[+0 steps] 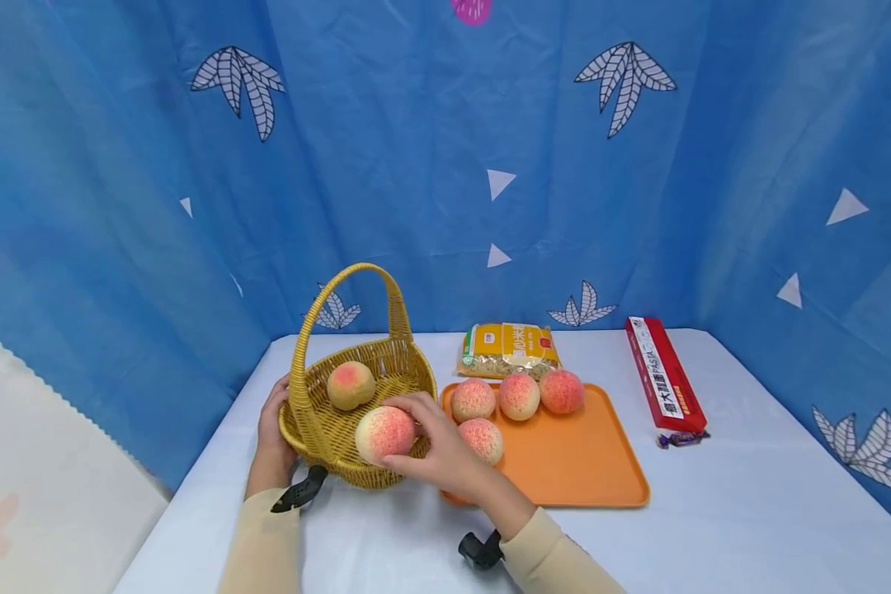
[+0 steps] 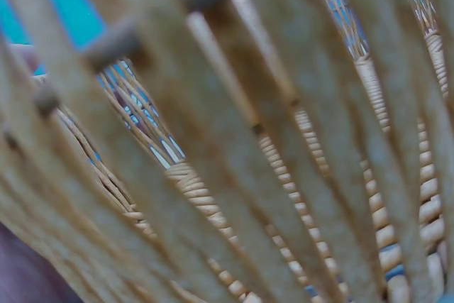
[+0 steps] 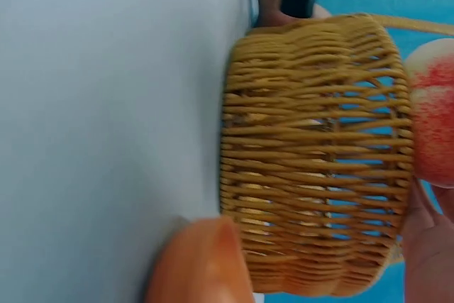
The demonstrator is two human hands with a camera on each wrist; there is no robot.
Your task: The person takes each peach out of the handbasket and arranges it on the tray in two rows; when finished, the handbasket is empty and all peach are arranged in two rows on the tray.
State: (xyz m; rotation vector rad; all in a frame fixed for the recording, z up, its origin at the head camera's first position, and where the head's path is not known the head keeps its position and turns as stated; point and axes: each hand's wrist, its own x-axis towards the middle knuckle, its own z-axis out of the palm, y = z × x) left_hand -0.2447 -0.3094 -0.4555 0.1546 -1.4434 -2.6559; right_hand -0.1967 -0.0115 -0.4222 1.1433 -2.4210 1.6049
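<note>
My right hand pinches a pink-and-cream peach between thumb and fingers, above the near right part of a wicker basket. In the right wrist view the held peach shows beside the basket rim. Another peach lies inside the basket. My left hand holds the basket's left side near the foot of its arched handle; its fingers are partly hidden. The left wrist view is filled by blurred basket weave. Several more peaches sit on the left and back of an orange tray.
Behind the tray lies a yellow bag of dry food. A red pasta box lies at the right, with a purple-wrapped candy at its near end. A blue curtain hangs behind the white table.
</note>
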